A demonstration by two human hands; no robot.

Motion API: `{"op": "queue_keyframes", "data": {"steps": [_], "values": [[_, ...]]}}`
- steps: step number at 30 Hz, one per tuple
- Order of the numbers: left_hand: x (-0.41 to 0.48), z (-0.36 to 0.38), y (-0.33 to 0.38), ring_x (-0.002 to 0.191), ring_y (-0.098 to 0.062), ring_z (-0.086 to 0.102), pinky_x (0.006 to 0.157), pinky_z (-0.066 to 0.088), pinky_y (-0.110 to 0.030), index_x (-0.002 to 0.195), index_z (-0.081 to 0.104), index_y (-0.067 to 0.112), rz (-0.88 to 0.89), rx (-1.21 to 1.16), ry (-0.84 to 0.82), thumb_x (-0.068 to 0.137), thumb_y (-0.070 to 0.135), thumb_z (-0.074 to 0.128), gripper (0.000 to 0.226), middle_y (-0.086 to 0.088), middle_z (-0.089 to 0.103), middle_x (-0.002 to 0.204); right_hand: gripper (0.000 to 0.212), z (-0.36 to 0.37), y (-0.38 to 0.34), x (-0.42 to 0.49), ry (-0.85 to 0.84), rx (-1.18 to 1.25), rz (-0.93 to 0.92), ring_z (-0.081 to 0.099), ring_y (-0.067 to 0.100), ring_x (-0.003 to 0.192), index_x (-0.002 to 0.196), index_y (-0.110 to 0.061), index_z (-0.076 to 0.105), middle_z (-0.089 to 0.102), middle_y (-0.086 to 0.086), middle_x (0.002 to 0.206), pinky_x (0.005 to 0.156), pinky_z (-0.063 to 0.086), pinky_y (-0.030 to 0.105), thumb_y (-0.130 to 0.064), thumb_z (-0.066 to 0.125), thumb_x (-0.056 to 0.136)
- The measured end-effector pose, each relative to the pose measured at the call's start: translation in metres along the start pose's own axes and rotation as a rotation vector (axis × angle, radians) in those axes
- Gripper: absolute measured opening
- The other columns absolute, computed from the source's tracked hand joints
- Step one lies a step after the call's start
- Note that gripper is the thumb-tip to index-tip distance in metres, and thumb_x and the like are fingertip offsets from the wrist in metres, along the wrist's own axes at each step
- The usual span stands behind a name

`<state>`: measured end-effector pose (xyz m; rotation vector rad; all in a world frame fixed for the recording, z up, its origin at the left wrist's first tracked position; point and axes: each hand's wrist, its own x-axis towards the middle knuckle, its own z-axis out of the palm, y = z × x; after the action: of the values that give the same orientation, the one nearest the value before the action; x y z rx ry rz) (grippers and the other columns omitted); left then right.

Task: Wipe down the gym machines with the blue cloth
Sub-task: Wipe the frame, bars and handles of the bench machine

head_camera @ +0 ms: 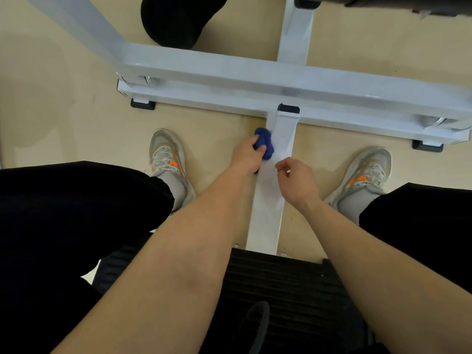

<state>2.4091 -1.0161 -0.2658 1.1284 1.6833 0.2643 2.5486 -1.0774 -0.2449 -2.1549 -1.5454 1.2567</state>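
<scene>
Directly below the camera, the left hand grips the blue cloth, fingers curled round the bunched fabric; the cloth is pressed against the left edge of the white floor rail, close to where that rail meets the white crossbar of the machine frame. The right hand hovers over the same rail just beside the cloth, fingers loosely curled with nothing in them; whether it touches the rail cannot be told. A grey shoe with orange marks stands on the beige floor on each side of the rail, the left shoe near the cloth, the right shoe well apart from it; black trouser legs cover both knees. Part of the cloth is hidden under the left palm; the near end of the rail disappears beneath a black ribbed pad. A black rounded cushion is cut off by the top edge; a dark blurred loop at the bottom is too indistinct to name; black rubber feet show under the crossbar.
</scene>
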Motion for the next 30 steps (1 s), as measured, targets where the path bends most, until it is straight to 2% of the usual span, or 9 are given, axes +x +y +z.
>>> {"op": "queue_keyframes", "data": {"steps": [2, 6, 9, 12, 17, 21, 23, 26, 30], "values": [[0.021, -0.003, 0.027, 0.110, -0.027, 0.059, 0.087, 0.042, -0.024, 0.135, 0.055, 0.014, 0.006, -0.021, 0.032, 0.100, 0.016, 0.046, 0.036, -0.010, 0.063, 0.121, 0.030, -0.004, 0.007, -0.001, -0.003, -0.004, 0.018, 0.061, 0.019, 0.089, 0.118, -0.014, 0.066, 0.066, 0.002, 0.116, 0.080, 0.048, 0.027, -0.013, 0.046, 0.097], [0.039, 0.003, 0.044, 0.102, -0.028, 0.063, 0.084, 0.048, -0.030, 0.118, 0.061, 0.014, -0.012, -0.090, 0.085, 0.094, 0.010, 0.038, 0.034, -0.009, 0.066, 0.107, 0.030, -0.012, 0.015, 0.001, -0.004, -0.001, 0.040, 0.064, 0.022, 0.095, 0.120, -0.012, 0.067, 0.067, 0.003, 0.117, 0.085, 0.052, 0.031, -0.012, 0.046, 0.097], [0.023, 0.006, 0.033, 0.095, -0.020, 0.059, 0.080, 0.044, -0.022, 0.127, 0.059, 0.020, -0.002, -0.078, 0.102, 0.096, 0.014, 0.043, 0.036, -0.001, 0.064, 0.107, 0.030, -0.017, 0.016, 0.006, -0.012, -0.015, 0.056, 0.063, 0.023, 0.101, 0.119, -0.012, 0.067, 0.068, 0.004, 0.117, 0.088, 0.051, 0.031, -0.013, 0.046, 0.098], [0.001, 0.002, 0.006, 0.087, -0.013, 0.055, 0.066, 0.037, -0.012, 0.126, 0.062, 0.019, 0.045, -0.009, 0.059, 0.095, 0.012, 0.050, 0.033, 0.006, 0.060, 0.097, 0.028, -0.018, 0.014, 0.009, -0.029, -0.042, 0.066, 0.062, 0.024, 0.102, 0.118, -0.014, 0.067, 0.068, 0.005, 0.116, 0.088, 0.050, 0.032, -0.015, 0.047, 0.098], [-0.032, -0.014, -0.006, 0.092, -0.019, 0.065, 0.078, 0.053, -0.029, 0.112, 0.068, 0.019, 0.116, 0.110, -0.072, 0.090, 0.013, 0.061, 0.024, -0.003, 0.071, 0.101, 0.035, -0.020, 0.004, -0.004, -0.057, -0.048, 0.072, 0.060, 0.022, 0.110, 0.132, -0.016, 0.058, 0.062, 0.005, 0.130, 0.086, 0.042, 0.025, -0.018, 0.048, 0.098], [-0.065, -0.027, 0.024, 0.099, -0.024, 0.067, 0.086, 0.058, -0.044, 0.110, 0.061, 0.016, 0.090, -0.089, -0.063, 0.086, 0.010, 0.072, 0.027, -0.005, 0.068, 0.108, 0.070, -0.037, -0.024, -0.035, -0.099, 0.115, -0.045, 0.056, 0.022, 0.111, 0.155, -0.028, 0.027, 0.041, 0.005, 0.145, 0.085, 0.041, 0.027, -0.023, 0.057, 0.093], [-0.084, -0.036, 0.042, 0.096, -0.026, 0.068, 0.085, 0.059, -0.044, 0.108, 0.065, 0.014, 0.132, -0.118, -0.059, 0.087, 0.006, 0.070, 0.023, -0.004, 0.068, 0.101, 0.075, -0.051, -0.042, -0.050, -0.112, 0.201, -0.118, 0.056, 0.021, 0.111, 0.155, -0.034, 0.023, 0.045, 0.003, 0.136, 0.086, 0.045, 0.031, -0.020, 0.059, 0.090], [-0.112, -0.047, 0.066, 0.095, -0.037, 0.070, 0.086, 0.058, -0.049, 0.103, 0.071, 0.008, 0.192, -0.168, -0.073, 0.089, 0.003, 0.066, 0.016, -0.016, 0.072, 0.101, 0.065, -0.071, -0.064, -0.073, -0.144, 0.331, -0.285, 0.066, 0.030, 0.081, 0.141, -0.037, 0.037, 0.066, 0.008, 0.100, 0.073, 0.056, 0.048, -0.012, 0.055, 0.084], [-0.145, -0.056, 0.098, 0.079, -0.034, 0.067, 0.080, 0.058, -0.054, 0.097, 0.069, -0.004, 0.220, -0.145, -0.096, 0.091, 0.005, 0.062, 0.013, -0.025, 0.068, 0.090, 0.044, -0.106, -0.086, -0.101, -0.081, 0.300, -0.320, 0.070, 0.013, 0.069, 0.126, -0.032, 0.048, 0.070, 0.000, 0.093, 0.069, 0.057, 0.033, -0.009, 0.055, 0.089]]}}
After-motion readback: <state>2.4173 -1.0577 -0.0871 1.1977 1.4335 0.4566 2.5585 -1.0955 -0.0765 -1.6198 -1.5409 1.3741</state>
